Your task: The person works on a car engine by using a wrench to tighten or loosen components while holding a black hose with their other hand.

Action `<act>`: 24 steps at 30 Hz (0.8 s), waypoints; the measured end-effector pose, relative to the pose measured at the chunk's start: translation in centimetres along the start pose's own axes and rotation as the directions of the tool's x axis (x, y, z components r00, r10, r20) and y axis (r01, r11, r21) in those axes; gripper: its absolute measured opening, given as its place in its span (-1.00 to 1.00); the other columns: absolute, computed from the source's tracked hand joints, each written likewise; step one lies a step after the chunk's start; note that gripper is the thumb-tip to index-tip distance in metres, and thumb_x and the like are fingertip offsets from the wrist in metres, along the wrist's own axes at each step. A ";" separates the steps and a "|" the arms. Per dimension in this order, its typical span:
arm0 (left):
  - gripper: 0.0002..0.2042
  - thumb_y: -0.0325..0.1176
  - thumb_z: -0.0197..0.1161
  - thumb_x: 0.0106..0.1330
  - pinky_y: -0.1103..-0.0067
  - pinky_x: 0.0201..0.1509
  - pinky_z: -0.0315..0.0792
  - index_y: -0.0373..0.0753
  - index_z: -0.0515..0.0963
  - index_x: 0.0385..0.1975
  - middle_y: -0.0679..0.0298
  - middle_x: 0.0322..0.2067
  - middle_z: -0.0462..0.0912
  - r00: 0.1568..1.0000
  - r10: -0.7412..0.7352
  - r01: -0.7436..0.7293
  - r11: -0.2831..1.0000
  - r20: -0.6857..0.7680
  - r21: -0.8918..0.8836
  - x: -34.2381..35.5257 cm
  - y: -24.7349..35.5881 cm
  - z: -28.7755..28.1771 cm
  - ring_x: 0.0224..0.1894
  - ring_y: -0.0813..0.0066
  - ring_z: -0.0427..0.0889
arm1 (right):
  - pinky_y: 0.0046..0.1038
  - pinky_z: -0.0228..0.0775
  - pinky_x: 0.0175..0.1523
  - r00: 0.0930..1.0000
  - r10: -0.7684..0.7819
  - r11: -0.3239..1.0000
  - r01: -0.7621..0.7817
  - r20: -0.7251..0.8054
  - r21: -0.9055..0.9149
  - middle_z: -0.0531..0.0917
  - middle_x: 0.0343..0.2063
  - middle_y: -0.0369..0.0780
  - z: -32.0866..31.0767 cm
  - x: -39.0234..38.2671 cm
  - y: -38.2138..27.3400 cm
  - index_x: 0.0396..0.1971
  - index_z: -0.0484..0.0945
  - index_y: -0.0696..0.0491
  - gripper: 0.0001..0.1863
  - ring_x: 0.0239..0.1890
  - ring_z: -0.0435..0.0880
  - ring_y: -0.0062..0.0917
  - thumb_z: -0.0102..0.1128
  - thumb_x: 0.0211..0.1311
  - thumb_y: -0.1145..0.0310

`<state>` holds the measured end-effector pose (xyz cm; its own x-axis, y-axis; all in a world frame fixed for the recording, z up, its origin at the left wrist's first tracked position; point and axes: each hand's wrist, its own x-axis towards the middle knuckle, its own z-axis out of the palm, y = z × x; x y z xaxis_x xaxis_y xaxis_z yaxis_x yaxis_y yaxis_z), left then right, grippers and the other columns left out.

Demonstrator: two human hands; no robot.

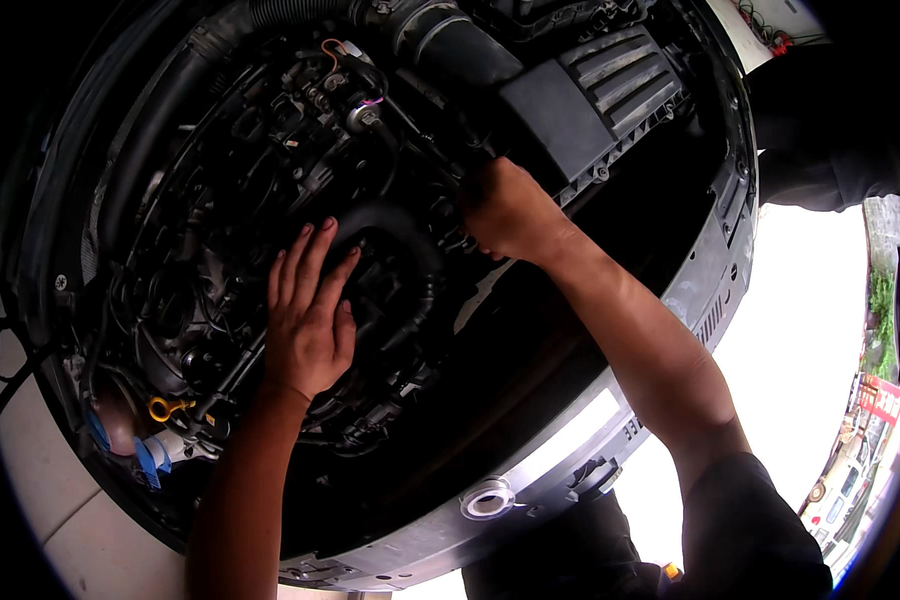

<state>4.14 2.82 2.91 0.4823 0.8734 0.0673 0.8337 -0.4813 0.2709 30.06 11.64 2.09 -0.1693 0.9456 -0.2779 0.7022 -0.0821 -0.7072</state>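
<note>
An open car engine bay, full of dark hoses, wiring and metal parts, fills most of the head view. My left hand (310, 320) lies over the engine with its fingers stretched out, beside a curved black corrugated hose (420, 270). My right hand (510, 210) is closed among the parts just below the black ribbed airbox (610, 85); what its fingers grip is hidden. Above it sits a small silver fitting (363, 116) with a purple-marked line.
The grey front crossmember (400, 560) curves along the near edge. A yellow dipstick loop (160, 408) and a reservoir (120, 428) sit at lower left. Dark shapes (820, 175) stand at upper right. Beyond the bright ground are plants (880, 300), a red sign (885, 398) and a vehicle (835, 500).
</note>
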 end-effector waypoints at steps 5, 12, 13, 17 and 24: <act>-0.45 -0.51 0.00 0.21 -0.01 0.51 -0.08 -0.19 0.40 0.28 0.08 0.47 0.10 1.000 0.012 -0.013 1.000 -0.022 -0.022 0.2 0.2 -0.2 0.50 -0.02 0.05 | -0.46 0.53 -0.59 0.945 0.217 0.675 -0.327 0.246 0.661 0.61 -0.65 -0.10 -0.6 0.8 -2.4 -0.49 0.58 0.30 -0.83 -0.67 0.63 -0.47 0.02 0.23 0.59; -0.46 -0.50 0.01 0.21 0.00 0.52 -0.09 -0.20 0.41 0.28 0.06 0.46 0.10 1.000 -0.002 0.002 1.000 -0.003 -0.012 0.1 0.2 0.0 0.50 -0.02 0.05 | -0.39 0.57 -0.37 0.973 0.149 0.945 -0.193 0.175 0.264 0.67 -0.63 -0.04 1.3 2.8 -2.9 -0.58 0.62 0.27 -0.82 -0.55 0.72 -0.35 0.12 0.11 0.52; -0.46 -0.50 0.01 0.21 0.00 0.52 -0.09 -0.20 0.41 0.28 0.06 0.46 0.10 1.000 -0.002 0.002 1.000 -0.003 -0.016 0.2 0.2 -0.1 0.50 -0.02 0.05 | -0.39 0.58 -0.33 0.979 0.124 0.962 -0.159 0.164 0.221 0.68 -0.62 -0.03 1.7 2.8 -2.9 -0.57 0.63 0.27 -0.83 -0.52 0.74 -0.33 0.14 0.10 0.50; -0.46 -0.50 0.01 0.21 0.00 0.51 -0.08 -0.21 0.41 0.27 0.05 0.46 0.11 1.000 0.005 -0.005 1.000 -0.005 -0.021 0.3 0.5 -0.2 0.50 -0.03 0.05 | -0.35 0.59 -0.22 0.985 0.100 0.978 -0.071 -0.143 0.198 0.69 -0.57 0.00 2.9 2.8 -3.2 -0.51 0.65 0.29 -0.80 -0.39 0.77 -0.21 0.17 0.08 0.44; -0.46 -0.48 0.00 0.21 -0.01 0.51 -0.09 -0.23 0.41 0.27 0.05 0.46 0.11 1.000 0.007 -0.007 1.000 -0.024 -0.005 0.0 0.2 -0.1 0.49 -0.06 0.05 | -0.34 0.59 -0.11 0.989 0.095 0.992 -0.104 0.113 0.074 0.70 -0.50 0.05 -1.6 0.9 -6.6 -0.39 0.66 0.29 -0.75 -0.32 0.77 -0.20 0.20 0.10 0.38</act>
<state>4.26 2.70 3.05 0.4817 0.8714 0.0927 0.8288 -0.4874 0.2749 26.41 13.57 7.58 -0.1793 0.8917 -0.4156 0.6626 -0.2028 -0.7210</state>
